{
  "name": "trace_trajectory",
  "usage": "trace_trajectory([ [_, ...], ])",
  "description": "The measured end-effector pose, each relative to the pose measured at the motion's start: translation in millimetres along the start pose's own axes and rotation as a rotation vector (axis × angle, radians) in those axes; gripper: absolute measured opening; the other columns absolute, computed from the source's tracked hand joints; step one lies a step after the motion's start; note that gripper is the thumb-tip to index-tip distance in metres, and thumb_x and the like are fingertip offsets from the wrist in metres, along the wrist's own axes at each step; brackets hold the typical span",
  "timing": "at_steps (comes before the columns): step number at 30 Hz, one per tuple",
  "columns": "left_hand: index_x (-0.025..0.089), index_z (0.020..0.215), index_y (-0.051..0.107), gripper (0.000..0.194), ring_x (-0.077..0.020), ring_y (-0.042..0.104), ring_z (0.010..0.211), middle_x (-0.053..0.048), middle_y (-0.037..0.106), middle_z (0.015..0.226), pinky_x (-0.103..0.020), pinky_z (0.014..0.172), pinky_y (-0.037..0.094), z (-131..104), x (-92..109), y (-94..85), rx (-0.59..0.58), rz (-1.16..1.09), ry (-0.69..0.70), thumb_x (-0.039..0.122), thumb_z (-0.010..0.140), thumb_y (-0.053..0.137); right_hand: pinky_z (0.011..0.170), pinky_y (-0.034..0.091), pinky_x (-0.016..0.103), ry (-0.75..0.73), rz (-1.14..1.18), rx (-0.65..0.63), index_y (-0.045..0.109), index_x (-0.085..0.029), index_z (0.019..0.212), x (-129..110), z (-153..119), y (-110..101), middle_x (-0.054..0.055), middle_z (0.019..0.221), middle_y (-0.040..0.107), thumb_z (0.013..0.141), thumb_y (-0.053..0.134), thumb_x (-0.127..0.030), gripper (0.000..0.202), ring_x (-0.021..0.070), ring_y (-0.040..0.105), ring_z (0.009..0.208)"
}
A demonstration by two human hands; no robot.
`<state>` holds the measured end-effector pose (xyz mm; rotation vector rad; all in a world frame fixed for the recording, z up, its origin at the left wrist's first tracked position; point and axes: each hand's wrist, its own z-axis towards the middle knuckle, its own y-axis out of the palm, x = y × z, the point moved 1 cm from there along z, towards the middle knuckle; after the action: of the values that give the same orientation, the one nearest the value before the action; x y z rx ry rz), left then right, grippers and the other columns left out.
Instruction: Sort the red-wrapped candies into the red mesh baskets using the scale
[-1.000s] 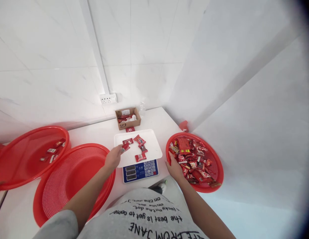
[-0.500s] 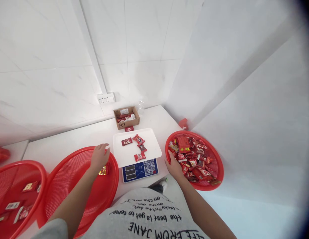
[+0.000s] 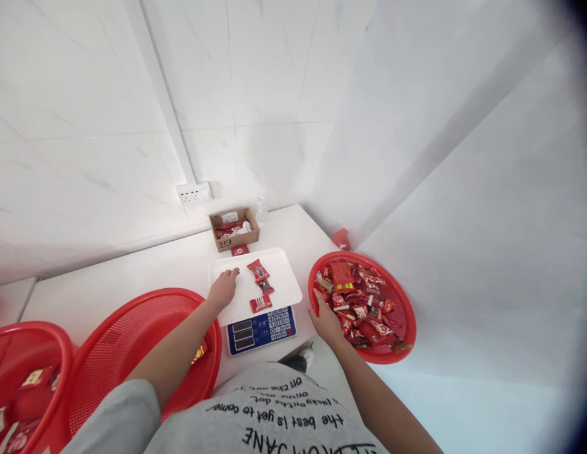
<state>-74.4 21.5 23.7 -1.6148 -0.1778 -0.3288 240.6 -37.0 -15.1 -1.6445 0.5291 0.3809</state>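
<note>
My left hand (image 3: 224, 287) is over the left part of the white scale tray (image 3: 286, 287), its fingers closed on a small dark red packet that is mostly hidden under the fingertips. Three red snack packets (image 3: 260, 304) lie in a column on the tray, right of that hand. Below the tray shows the blue scale panel (image 3: 262, 330). My right hand (image 3: 325, 318) grips the left rim of a red basket (image 3: 409, 315), which is filled with red-wrapped snacks (image 3: 364, 306); its thumb is inside the rim.
A red basket (image 3: 132, 309) holding a packet stands at the left, beside another basket (image 3: 61, 340) with several packets. Behind the tray are a cardboard box (image 3: 236, 241) and a red packet (image 3: 239, 250). A wall rises behind the table.
My left hand has moved from above the left basket to the tray and closed on the packet at its left. My right hand still holds the basket rim. The view has shifted slightly.
</note>
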Motion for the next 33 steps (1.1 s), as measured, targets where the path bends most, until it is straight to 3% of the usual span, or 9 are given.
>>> trace_trajectory([
  [4,0.016,0.123,0.04,0.038,-0.0211,0.055,0.103,-0.012,0.055,0.117,-0.032,0.081,0.044,-38.8,-17.9,-24.0,0.132,-0.12,-0.172,0.019,0.087,0.03,0.097,0.037,0.035,0.01,0.005,-0.015,0.025,-0.017,0.139,0.5,0.1,0.1,0.012,0.137,0.042,0.085,0.039,-0.031,0.058,0.0228,0.047,0.12],
  [8,0.02,0.112,0.049,0.032,-0.0223,0.059,0.091,-0.007,0.062,0.101,-0.034,0.075,0.046,-90.3,-41.6,-40.6,0.169,-0.185,-0.338,0.03,0.086,0.034,0.094,0.039,0.035,0.029,0.018,-0.042,0.023,-0.02,0.14,-0.3,0.2,-1.8,0.01,0.138,0.041,0.084,0.039,-0.031,0.059,0.0238,0.047,0.119],
  [13,0.017,0.111,0.053,0.038,-0.0279,0.047,0.111,-0.011,0.056,0.115,-0.042,0.094,0.037,-122.1,-49.3,-36.6,0.317,0.001,-0.28,0.04,0.084,0.039,0.096,0.037,0.035,0.029,0.037,-0.058,0.022,-0.018,0.14,1.1,2.6,-0.7,0.011,0.139,0.039,0.084,0.04,-0.031,0.061,0.024,0.044,0.122],
  [17,0.017,0.114,0.053,0.037,-0.0251,0.042,0.118,-0.011,0.054,0.121,-0.04,0.102,0.031,-109.0,-15.1,-12.7,0.299,-0.026,-0.021,0.036,0.087,0.039,0.098,0.036,0.037,0.024,0.033,-0.049,0.022,-0.016,0.14,2.0,3.4,1.2,0.012,0.139,0.039,0.084,0.039,-0.031,0.06,0.0244,0.042,0.124],
  [21,0.019,0.12,0.051,0.036,-0.023,0.039,0.122,-0.009,0.049,0.129,-0.038,0.103,0.031,-78.6,33.0,18.2,0.085,-0.078,0.254,0.03,0.087,0.041,0.097,0.037,0.035,0.018,0.033,-0.036,0.023,-0.017,0.139,1.6,2.4,1.3,0.011,0.136,0.043,0.084,0.039,-0.03,0.059,0.0218,0.045,0.121],
  [24,0.021,0.119,0.052,0.035,-0.022,0.041,0.12,-0.009,0.049,0.129,-0.038,0.101,0.033,-56.4,54.4,32.8,-0.058,-0.071,0.343,0.019,0.087,0.038,0.098,0.037,0.035,0.005,0.035,-0.025,0.026,-0.016,0.138,1.9,1.8,0.8,0.012,0.137,0.042,0.084,0.039,-0.03,0.058,0.0224,0.045,0.122],
  [27,0.023,0.118,0.052,0.039,-0.0216,0.047,0.111,-0.009,0.054,0.119,-0.038,0.095,0.037,-42.1,59.6,36.1,-0.126,-0.053,0.355,0.011,0.083,0.038,0.101,0.034,0.035,-0.016,0.045,-0.009,0.027,-0.015,0.138,3.8,2.4,1.4,0.012,0.138,0.04,0.084,0.039,-0.03,0.057,0.0218,0.04,0.126],
  [33,0.023,0.115,0.053,0.04,-0.0173,0.055,0.091,-0.007,0.054,0.103,-0.031,0.083,0.044,-39.2,43.1,25.3,-0.09,-0.193,0.128,0.01,0.079,0.039,0.101,0.035,0.035,-0.043,0.054,0.015,0.028,-0.013,0.137,7.5,4.2,5.0,0.012,0.137,0.042,0.083,0.04,-0.03,0.057,0.021,0.039,0.127],
])
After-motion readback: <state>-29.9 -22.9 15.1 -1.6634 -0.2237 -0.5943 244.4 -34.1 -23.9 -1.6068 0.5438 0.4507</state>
